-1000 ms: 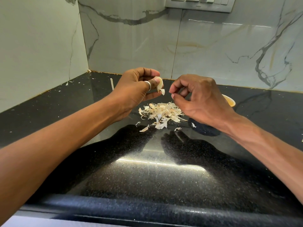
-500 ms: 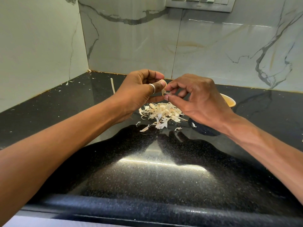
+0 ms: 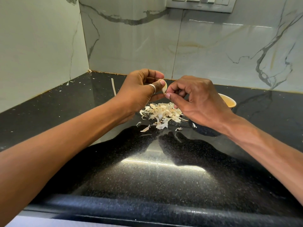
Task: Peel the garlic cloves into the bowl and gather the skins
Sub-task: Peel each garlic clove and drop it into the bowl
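At frame centre, my left hand [image 3: 139, 92] clamps the garlic clove [image 3: 164, 88] in curled fingers [image 3: 154, 74] above the skin pile [image 3: 161, 113] on the counter [image 3: 147, 177] so that loosened skin should drop there, while my right hand [image 3: 200, 102] pinches its lower tip; the bowl [image 3: 230, 102] waits right of centre.

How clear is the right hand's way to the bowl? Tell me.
Yes, probably: the bowl sits just behind the right hand, nothing between them, though that hand pinches the garlic clove.

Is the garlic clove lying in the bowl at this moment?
No, the left hand holds the garlic clove above the pile of skins, apart from the bowl.
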### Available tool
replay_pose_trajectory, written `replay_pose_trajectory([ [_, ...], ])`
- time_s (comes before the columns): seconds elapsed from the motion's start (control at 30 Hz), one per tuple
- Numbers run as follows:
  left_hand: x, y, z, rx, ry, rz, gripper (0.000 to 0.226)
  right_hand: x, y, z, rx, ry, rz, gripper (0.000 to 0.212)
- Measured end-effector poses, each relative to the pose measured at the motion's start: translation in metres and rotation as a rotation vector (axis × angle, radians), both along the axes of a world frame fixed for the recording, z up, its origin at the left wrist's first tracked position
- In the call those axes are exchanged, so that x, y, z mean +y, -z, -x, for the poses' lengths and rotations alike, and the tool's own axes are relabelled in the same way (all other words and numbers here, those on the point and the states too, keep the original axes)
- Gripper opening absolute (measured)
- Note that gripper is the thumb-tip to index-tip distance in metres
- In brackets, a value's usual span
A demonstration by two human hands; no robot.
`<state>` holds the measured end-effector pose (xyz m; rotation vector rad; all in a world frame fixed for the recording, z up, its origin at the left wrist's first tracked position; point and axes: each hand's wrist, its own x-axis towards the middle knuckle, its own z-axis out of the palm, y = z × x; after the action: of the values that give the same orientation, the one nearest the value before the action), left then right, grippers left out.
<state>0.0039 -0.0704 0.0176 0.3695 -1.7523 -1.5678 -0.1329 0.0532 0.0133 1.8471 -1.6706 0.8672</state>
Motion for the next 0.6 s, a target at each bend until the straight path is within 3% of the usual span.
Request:
replay_pose_trajectory([
  [0.2,-0.0073,-0.0028,-0.0006,0.002,-0.06,-0.003,0.015,0.0012,-0.0013,-0.0027,0.002,0.009,-0.011,0.008],
  [0.6,-0.0032,-0.004,-0.0027,0.024,0.038,-0.072,0.02,0.0036,-0.0032,-0.0023,-0.028,0.046,-0.023,0.004],
])
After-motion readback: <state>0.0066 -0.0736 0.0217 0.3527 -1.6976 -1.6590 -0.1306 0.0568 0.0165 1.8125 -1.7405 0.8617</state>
